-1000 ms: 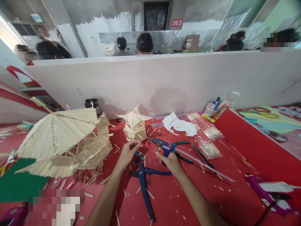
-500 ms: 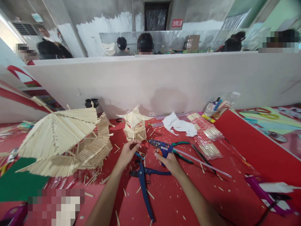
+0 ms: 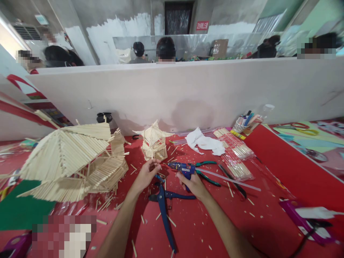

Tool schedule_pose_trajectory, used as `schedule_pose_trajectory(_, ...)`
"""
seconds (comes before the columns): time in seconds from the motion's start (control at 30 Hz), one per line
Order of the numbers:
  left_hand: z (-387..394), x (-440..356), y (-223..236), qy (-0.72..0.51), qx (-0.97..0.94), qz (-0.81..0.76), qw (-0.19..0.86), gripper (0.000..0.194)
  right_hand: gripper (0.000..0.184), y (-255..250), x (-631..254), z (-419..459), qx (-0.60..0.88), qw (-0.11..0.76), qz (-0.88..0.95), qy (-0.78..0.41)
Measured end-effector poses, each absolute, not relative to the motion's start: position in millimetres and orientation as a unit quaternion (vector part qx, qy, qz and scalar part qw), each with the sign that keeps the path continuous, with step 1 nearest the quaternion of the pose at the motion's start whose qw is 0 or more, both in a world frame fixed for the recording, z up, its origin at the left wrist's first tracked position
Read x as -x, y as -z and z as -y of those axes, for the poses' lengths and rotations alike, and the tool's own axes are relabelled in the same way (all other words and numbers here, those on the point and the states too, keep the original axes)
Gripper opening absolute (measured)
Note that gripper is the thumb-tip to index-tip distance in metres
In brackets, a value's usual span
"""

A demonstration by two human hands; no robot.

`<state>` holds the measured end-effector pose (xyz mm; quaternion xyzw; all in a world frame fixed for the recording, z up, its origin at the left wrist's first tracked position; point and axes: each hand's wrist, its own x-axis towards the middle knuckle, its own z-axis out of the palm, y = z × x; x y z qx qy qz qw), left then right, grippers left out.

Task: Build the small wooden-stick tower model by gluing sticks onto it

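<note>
My right hand (image 3: 190, 182) is wrapped round the handle of a blue glue gun (image 3: 183, 167), with a long clear glue stick (image 3: 231, 180) sticking out of its back. The gun's nozzle points left, a short gap from my left fingertips. My left hand (image 3: 149, 173) is closed in a pinch; whatever is between its fingers is too small to name. Just beyond it stands a small pavilion model (image 3: 154, 141) of pale wooden sticks. Blue-handled cutters (image 3: 162, 206) lie opened out on the red tabletop (image 3: 215, 229) between my forearms.
A larger stick-built model (image 3: 77, 157) stands at left. Right of the gun lie green-handled pliers (image 3: 208, 178), a dark knife-like tool (image 3: 236, 186), crumpled tissue (image 3: 204, 141) and packs of sticks (image 3: 236, 154). A purple device (image 3: 306, 222) sits at lower right. A white partition (image 3: 134, 93) runs behind.
The glue gun has shifted slightly left and down toward my left hand. My left fingers have curled a little more. The models and cutters stay where they were.
</note>
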<state>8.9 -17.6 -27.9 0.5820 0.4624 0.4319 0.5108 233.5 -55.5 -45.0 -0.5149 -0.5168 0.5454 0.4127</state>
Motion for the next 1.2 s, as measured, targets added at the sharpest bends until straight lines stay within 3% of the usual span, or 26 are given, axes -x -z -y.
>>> schedule_pose_trajectory(0.27,24,-2,15,-0.381,-0.649,-0.437,0.493,0.024,0.057,32,-240,57,0.503,0.408,0.506,-0.570)
schedule_pose_trajectory(1.2,24,-4,16,-0.375,-0.650,-0.432,0.500,0.017,0.047,40,-240,60,0.563,0.374,0.550,-0.490)
